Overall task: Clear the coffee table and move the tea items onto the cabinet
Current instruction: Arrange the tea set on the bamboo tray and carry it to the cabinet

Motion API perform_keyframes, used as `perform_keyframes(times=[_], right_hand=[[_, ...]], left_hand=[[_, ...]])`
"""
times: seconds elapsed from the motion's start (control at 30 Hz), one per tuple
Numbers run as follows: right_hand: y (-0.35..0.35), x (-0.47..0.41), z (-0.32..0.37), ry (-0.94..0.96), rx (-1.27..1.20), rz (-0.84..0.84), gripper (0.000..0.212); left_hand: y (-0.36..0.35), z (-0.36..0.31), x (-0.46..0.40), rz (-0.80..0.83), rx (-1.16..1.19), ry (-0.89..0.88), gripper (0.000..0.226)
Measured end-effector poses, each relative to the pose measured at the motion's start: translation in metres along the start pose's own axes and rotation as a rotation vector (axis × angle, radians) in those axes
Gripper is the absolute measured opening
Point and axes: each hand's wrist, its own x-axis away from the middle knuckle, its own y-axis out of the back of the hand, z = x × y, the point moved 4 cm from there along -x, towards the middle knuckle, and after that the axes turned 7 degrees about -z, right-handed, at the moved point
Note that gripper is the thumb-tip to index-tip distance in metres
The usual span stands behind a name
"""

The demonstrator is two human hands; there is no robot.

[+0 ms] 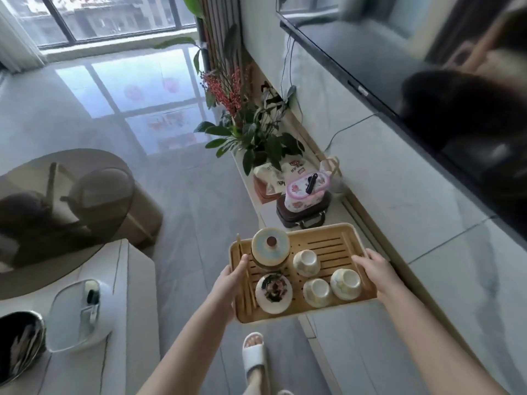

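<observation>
A light wooden tray [328, 246] with slats is held in the air beside the low cabinet [268, 220]. Its left edge is gripped by the left hand [232, 276], its right edge by the right hand [373, 266]. A lidded jar [270, 249] and three pale cups [306, 262] are carried on it. The writing on a bag behind is too blurred to read.

Low cabinet [263, 218] toward one o'clock along wall, bearing dark case [302, 216], tissue box [266, 185] and potted plant [253, 132] beyond; white coffee table [134, 280] at nine o'clock, bearing clear dish [79, 315]
</observation>
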Motion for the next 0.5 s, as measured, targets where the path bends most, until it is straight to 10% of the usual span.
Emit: perform_keyframes(times=[0.5], right_hand=[[0.015,-0.162,-0.036,-0.164,-0.064,-0.203,0.043]], left_hand=[[-0.094,0.02,-0.145,0.118,-0.056,0.153,0.037]])
